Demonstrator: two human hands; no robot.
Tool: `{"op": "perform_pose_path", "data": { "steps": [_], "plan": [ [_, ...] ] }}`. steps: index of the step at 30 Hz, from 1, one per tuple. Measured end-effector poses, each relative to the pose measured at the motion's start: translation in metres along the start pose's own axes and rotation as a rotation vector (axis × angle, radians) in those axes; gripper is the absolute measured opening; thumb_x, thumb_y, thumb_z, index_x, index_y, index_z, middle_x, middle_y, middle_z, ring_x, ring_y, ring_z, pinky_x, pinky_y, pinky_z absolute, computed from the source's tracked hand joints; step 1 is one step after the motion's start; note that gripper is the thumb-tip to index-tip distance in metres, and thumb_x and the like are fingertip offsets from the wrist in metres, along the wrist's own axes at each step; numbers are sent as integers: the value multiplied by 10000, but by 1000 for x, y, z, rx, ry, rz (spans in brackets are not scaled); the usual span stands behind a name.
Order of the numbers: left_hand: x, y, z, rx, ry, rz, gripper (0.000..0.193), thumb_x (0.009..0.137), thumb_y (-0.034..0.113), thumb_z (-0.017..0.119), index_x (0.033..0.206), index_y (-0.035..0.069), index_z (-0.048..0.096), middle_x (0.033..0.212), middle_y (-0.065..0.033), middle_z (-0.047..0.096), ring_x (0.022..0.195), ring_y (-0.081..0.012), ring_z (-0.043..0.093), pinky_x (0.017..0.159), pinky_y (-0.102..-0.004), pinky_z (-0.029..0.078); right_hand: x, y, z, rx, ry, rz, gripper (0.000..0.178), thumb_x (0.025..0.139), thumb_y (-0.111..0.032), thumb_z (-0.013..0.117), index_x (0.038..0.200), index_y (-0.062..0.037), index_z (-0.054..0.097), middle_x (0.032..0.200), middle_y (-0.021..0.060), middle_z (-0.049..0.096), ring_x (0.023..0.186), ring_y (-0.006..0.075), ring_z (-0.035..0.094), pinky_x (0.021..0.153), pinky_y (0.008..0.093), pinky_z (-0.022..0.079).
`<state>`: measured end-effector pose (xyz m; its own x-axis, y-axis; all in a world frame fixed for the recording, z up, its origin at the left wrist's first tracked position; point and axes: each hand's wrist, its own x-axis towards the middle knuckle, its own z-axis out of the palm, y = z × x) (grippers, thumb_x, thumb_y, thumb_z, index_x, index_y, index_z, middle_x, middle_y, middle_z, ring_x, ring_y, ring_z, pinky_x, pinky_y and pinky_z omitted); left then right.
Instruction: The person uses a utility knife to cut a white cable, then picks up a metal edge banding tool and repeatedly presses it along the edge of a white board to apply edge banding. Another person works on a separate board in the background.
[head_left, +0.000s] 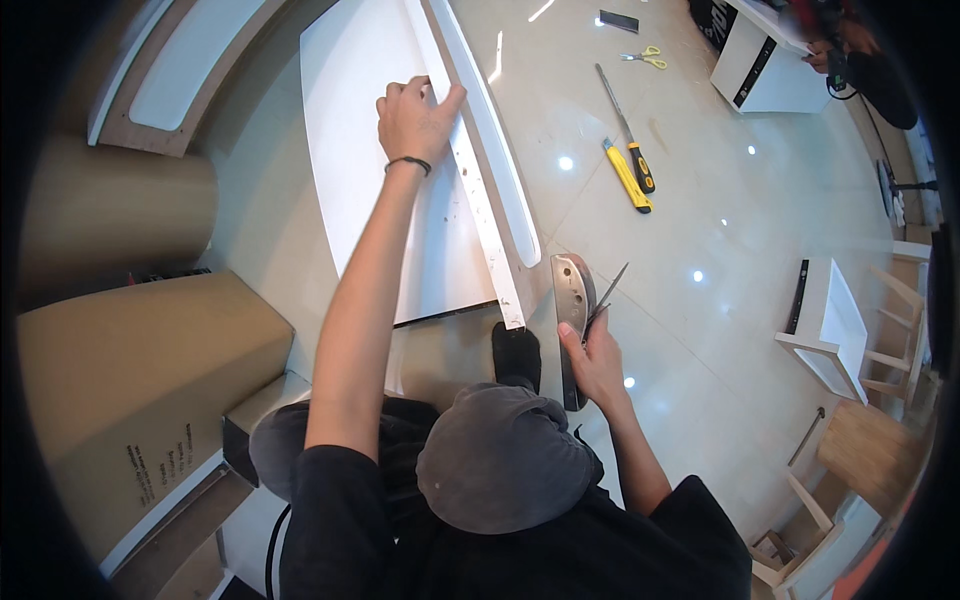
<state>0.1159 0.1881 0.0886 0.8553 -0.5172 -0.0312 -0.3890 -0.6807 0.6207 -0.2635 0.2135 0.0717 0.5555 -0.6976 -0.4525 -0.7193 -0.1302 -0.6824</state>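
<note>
My left hand (415, 122) grips the raised edge of a white panel (350, 130), its fingers curled over a long narrow white strip (485, 225). Brown flecks and chips mark the strip. Low on the right, my right hand (592, 362) is closed around a silver metal tool (570, 290) with holes in its side and a long dark edge; it looks like a hand plane. A thin pointed blade (612, 288) juts out beside it near my fingers, and I cannot make out what it belongs to. The tool is apart from the strip's near end.
On the tiled floor lie a yellow utility knife (626, 178), a screwdriver (640, 165) and yellow-handled scissors (650, 57). A large cardboard box (150, 370) stands at left. White drawer-like pieces (830, 320) stand at right. Another person's hand (822, 58) shows at the far right.
</note>
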Motion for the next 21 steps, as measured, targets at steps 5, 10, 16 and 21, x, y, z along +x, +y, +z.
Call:
{"op": "perform_pose_path", "data": {
  "steps": [5,10,16,21],
  "plan": [
    [33,8,-9,301,148,156,716,864,536,655,1330,-5,607,1302,-176,592,1222,-344,551,1013,-450,482,21,39,4,-314,96,-6,583,931,-536,661,1064,1,475,894,232,672,873,430,682,725,524,531],
    [-2,-2,-43,605,-248,1285,321,869,100,618,1168,-13,637,1289,-159,617,1209,-330,599,1100,-463,452,36,83,-1,-472,152,-3,553,918,-517,681,1044,-16,484,949,184,630,889,389,666,698,503,541],
    [-89,-20,-59,443,-429,1473,379,879,91,586,1233,-35,636,1307,-188,620,1319,-342,556,1125,-459,452,56,105,-1,-559,260,-68,519,899,-463,720,1046,-19,495,990,158,591,921,357,654,689,474,556],
    [-131,-28,-53,263,-633,1610,455,939,108,564,1372,-30,586,1433,-174,575,1372,-317,532,1139,-460,445,75,109,7,-576,282,-53,515,903,-458,718,1059,-17,505,1015,168,596,942,373,648,724,482,552]
  ]
}}
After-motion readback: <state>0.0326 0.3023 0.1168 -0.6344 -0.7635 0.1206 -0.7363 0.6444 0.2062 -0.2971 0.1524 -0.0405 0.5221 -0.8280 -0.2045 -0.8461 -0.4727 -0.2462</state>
